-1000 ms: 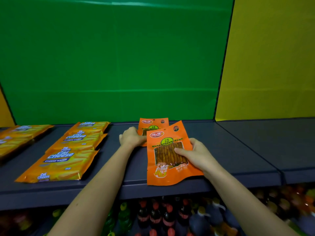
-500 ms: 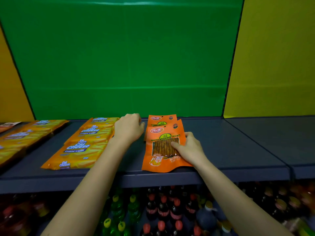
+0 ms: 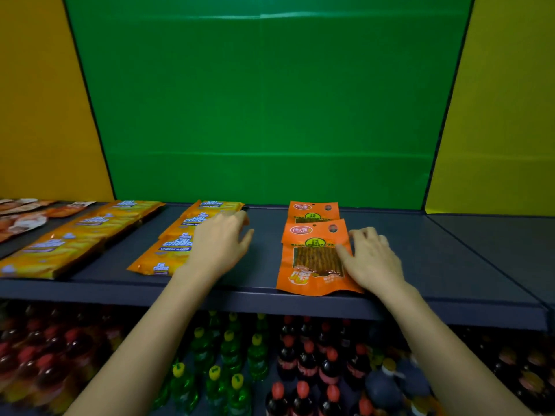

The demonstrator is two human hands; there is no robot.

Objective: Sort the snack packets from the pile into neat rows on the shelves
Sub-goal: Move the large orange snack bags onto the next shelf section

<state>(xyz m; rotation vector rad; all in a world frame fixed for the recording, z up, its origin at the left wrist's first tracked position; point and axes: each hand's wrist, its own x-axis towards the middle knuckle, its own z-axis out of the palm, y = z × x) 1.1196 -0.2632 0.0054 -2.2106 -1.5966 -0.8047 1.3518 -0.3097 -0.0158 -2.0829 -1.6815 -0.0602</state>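
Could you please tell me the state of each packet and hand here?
Rear orange plastic pouch: flat on dark grey shelf, partly covered.
Front orange plastic pouch with clear window: flat, overlapping the rear pouch.
Yellow-orange Cal Cheese wafer packets: flat, overlapping in rows.
Left hand: open, holding nothing.
Right hand: open, thumb resting on the front pouch.

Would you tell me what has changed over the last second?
The left hand came off the rear orange packet and moved left toward the Cal Cheese packets. The tilted front orange packet was straightened. The right hand still rests on it.
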